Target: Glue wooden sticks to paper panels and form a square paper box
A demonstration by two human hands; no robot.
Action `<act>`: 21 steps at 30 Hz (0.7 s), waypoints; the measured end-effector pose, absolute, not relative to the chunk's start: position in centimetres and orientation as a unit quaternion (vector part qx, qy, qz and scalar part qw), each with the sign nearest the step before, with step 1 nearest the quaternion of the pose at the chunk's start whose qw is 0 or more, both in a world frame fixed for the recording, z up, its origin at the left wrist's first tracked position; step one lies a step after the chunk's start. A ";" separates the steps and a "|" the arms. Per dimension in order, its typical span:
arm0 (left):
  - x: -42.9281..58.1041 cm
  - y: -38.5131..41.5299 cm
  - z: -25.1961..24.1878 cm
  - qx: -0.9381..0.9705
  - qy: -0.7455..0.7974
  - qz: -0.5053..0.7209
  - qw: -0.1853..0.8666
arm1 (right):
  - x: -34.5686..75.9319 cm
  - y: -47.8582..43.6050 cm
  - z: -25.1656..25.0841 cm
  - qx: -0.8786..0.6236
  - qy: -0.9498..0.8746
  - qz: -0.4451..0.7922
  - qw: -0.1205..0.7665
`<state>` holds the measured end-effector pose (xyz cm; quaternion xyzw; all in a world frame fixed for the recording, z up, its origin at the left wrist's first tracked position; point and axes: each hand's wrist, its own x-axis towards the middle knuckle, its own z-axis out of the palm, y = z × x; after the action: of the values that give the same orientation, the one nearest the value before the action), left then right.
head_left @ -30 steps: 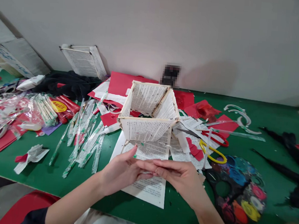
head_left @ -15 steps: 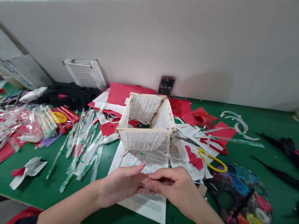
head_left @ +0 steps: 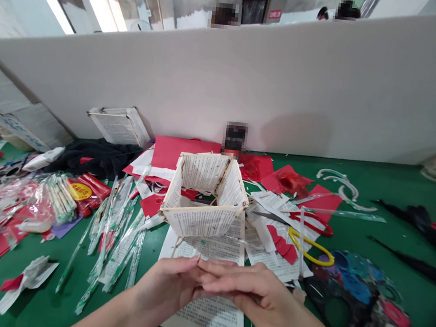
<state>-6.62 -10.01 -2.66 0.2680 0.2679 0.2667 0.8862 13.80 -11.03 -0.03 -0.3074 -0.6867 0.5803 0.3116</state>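
My left hand (head_left: 163,289) and my right hand (head_left: 256,301) meet over a printed sheet (head_left: 206,322), palms turned inward. The fingers of my right hand lie stretched out across those of my left, which are partly hidden. No object shows in either hand. Just beyond them stands an open box-shaped frame (head_left: 200,221) of thin sticks, its sides covered with printed paper. Its middle is open, so red scraps behind it show through.
Scissors with red and yellow handles (head_left: 315,252) lie right of the frame, among paper scraps. A paint-stained palette (head_left: 363,290) is at the right. Clear plastic wrappers (head_left: 108,245) and bundled sticks (head_left: 60,197) lie left. A grey partition (head_left: 163,86) rises behind.
The view has tilted upward, so things sit lower. My right fingers were pinched together at my left fingertips; now they are straightened and laid across my left fingers.
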 end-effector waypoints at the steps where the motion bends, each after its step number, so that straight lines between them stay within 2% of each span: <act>1: -6.6 -10.1 -2.8 0.268 0.265 0.270 0.886 | 13.7 -11.1 -0.4 -0.323 -0.667 0.586 0.328; 5: -6.6 -10.8 -3.0 0.222 0.236 0.275 0.905 | 13.3 -11.2 -1.8 -0.448 -0.557 0.557 0.423; 9: -6.3 -11.2 -2.9 0.162 0.182 0.275 0.930 | 13.1 -11.0 -2.7 -0.483 -0.596 0.384 0.513; 12: -6.0 -11.3 -2.8 0.132 0.166 0.288 0.934 | 13.0 -11.0 -3.2 -0.446 -0.690 0.215 0.528; 15: -5.8 -11.4 -2.8 0.122 0.165 0.295 0.933 | 12.8 -11.2 -3.9 -0.437 -0.746 0.078 0.496; 17: -5.7 -11.4 -2.9 0.122 0.167 0.293 0.933 | 12.8 -11.4 -4.1 -0.444 -0.755 0.060 0.479; 21: -5.6 -11.4 -3.4 0.122 0.173 0.288 0.934 | 12.7 -11.4 -3.7 -0.471 -0.708 0.159 0.501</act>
<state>-5.55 -11.40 -3.44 0.1223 0.1725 0.2876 0.9341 12.73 -11.36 -3.73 -0.4715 -0.7082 0.1590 0.5009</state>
